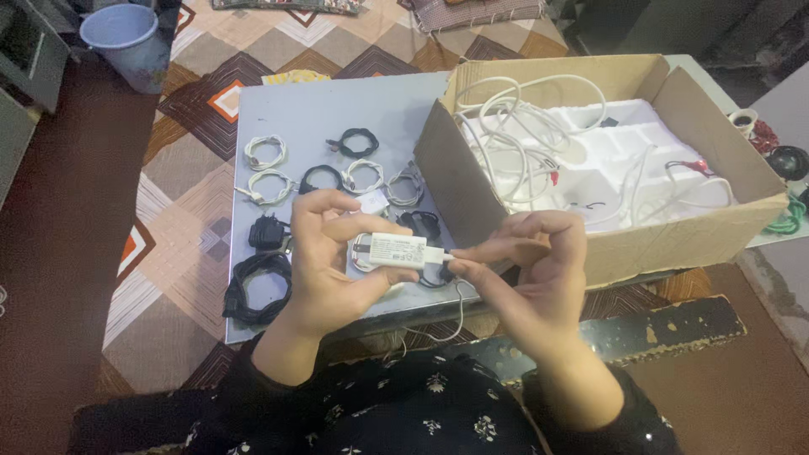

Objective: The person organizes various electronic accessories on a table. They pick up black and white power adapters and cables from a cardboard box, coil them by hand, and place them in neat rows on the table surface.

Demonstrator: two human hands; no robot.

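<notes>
My left hand (324, 265) grips a small white charger block (396, 250) between thumb and fingers. My right hand (531, 261) pinches the plug end of a white cable (458, 313) at the block's right side; the cable droops below toward my lap. Both hands hover over the front edge of a grey board (337, 109). Several coiled white and black cables (274, 185) lie in rows on the board behind my left hand.
An open cardboard box (674, 244) at the right holds white foam and loose white cables (514, 135). A black adapter (268, 232) and a thick black cord coil (257, 286) lie at the board's left. A pale blue bucket (126, 38) stands far left.
</notes>
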